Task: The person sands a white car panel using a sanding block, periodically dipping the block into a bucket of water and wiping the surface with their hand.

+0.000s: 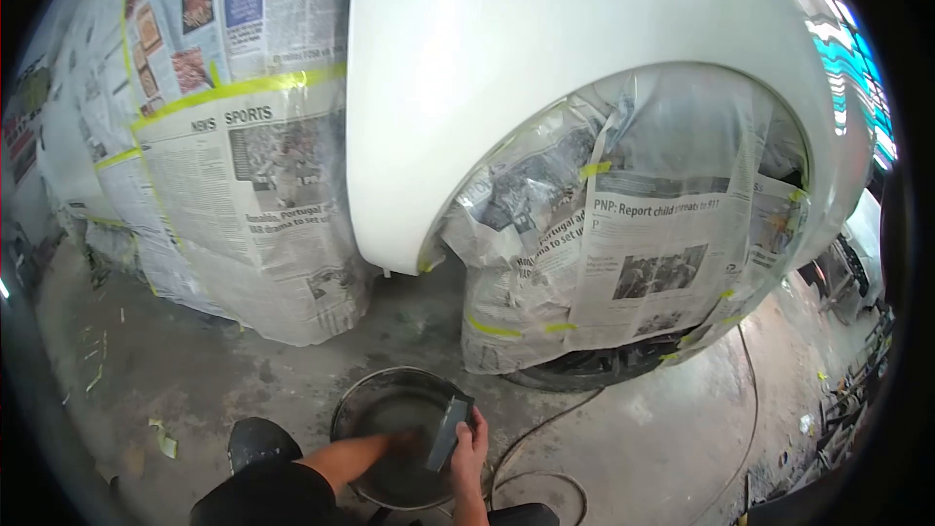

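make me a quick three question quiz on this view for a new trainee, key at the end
1. Which hand holds the grey block?
2. True or false: yellow tape is stuck on the newspaper above the tyre.
3. Where is the left hand?
a) on the white fender
b) inside the round tub
c) on the hose

Key:
1. The right hand
2. True
3. b

left hand (402, 441), right hand (469, 440): bare | black cloth (263, 497) shows lower left | dark shoe (261, 440): rounded toe, pale specks | dark garment (526, 515) lower right
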`<state>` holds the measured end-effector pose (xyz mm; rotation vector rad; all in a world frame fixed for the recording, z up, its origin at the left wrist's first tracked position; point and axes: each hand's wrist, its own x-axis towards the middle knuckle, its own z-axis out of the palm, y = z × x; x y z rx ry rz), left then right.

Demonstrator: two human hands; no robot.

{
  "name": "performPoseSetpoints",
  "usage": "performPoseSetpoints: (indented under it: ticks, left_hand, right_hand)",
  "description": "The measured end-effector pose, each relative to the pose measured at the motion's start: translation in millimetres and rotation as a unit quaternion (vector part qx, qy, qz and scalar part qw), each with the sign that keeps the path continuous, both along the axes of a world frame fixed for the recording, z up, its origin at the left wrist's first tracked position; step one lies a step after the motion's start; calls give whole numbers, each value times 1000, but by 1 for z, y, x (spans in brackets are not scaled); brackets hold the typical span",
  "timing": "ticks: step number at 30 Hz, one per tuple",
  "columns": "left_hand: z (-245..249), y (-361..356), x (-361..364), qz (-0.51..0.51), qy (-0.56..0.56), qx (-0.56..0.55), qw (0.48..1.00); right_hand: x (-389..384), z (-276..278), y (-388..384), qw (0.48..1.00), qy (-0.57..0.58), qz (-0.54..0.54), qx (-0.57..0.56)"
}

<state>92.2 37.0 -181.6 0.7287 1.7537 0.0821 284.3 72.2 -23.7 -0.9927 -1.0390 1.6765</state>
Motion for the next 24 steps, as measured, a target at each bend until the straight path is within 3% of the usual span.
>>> performPoseSetpoints:
  ticks: [2,4,5,7,8,9,10,11,12,14,18,20,22,24]
  left_hand:
    - [60,19,-23,-71,53,83,993]
    - [158,37,-42,-67,118,249,959]
    - [225,44,-46,-46,145,388,909]
    - [378,60,-44,-63,201,560,801]
    - [453,63,-38,-134,265,560,773]
    - [491,77,-49,-191,349,661,636]
    - [531,100,-70,-277,454,724,439]
    - [576,112,-78,-302,545,720,305]
    - [613,129,-84,-307,547,742,236]
    - [659,144,-86,-249,675,658,222]
    - [693,174,-89,-251,653,684,205]
    - [687,176,-90,-205,644,708,204]
    - [650,171,-98,-125,629,726,250]
    - [599,163,-109,-75,622,727,279]
  right_hand:
    - [4,-2,1,999,23,6,-21]
    - [2,-12,4,998,55,-13,-40]
    - [5,-4,5,997,56,9,-52]
    - [6,14,3,995,58,36,-67]
    - [6,19,2,995,57,49,-73]
    - [6,21,1,993,54,68,-80]
    - [7,22,0,991,49,86,-85]
    - [8,22,0,989,44,104,-91]
    - [6,18,1,988,24,116,-94]
    - [-1,3,3,985,-17,139,-103]
    - [-25,-8,3,949,-187,254,-15]
    - [-44,-6,13,888,-297,340,86]
    - [-67,-10,15,806,-382,394,222]
    - [-99,-31,19,720,-474,461,210]
